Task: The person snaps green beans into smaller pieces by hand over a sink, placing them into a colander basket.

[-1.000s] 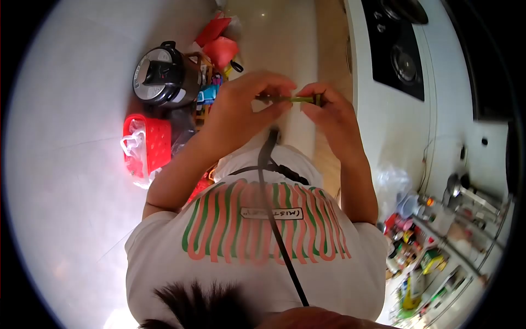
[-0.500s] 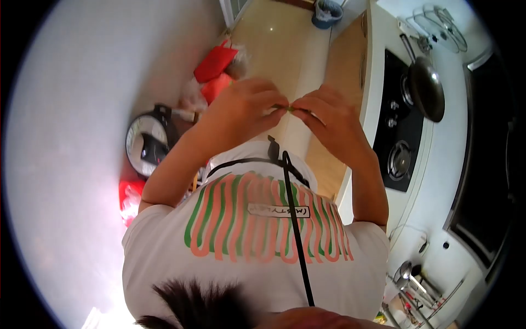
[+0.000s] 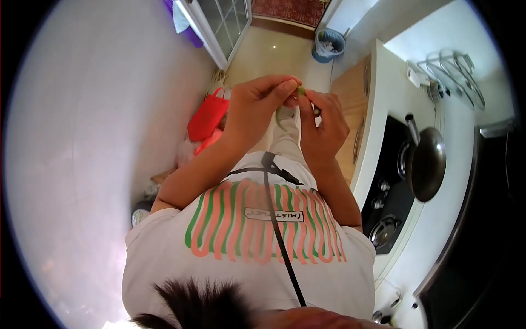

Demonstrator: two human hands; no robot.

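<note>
My left hand [image 3: 260, 104] and my right hand [image 3: 325, 123] meet in front of my waist. A small green stalk-like piece [image 3: 301, 90], whose exact kind I cannot make out, sits between their pinched fingertips. Both thumbs press near it, and fingers cover most of it. A small dark spot [image 3: 316, 111] shows at my right fingers; what it is stays unclear. Below the hands are my light trousers [image 3: 286, 137] and my white shirt with green and pink stripes.
On my right, a counter [image 3: 378, 90] carries a black gas stove [image 3: 388, 192] with a wok [image 3: 427, 164]. Pot lids [image 3: 455, 77] hang on a wall rack. Ahead are a bin [image 3: 329, 45] and a glazed door [image 3: 222, 27]. A red bag [image 3: 208, 116] lies by the left wall.
The view has shifted, showing more of the doorway and floor ahead. My hands have come closer together and turned, with the green piece now at the fingertips. One leg shows beneath them.
</note>
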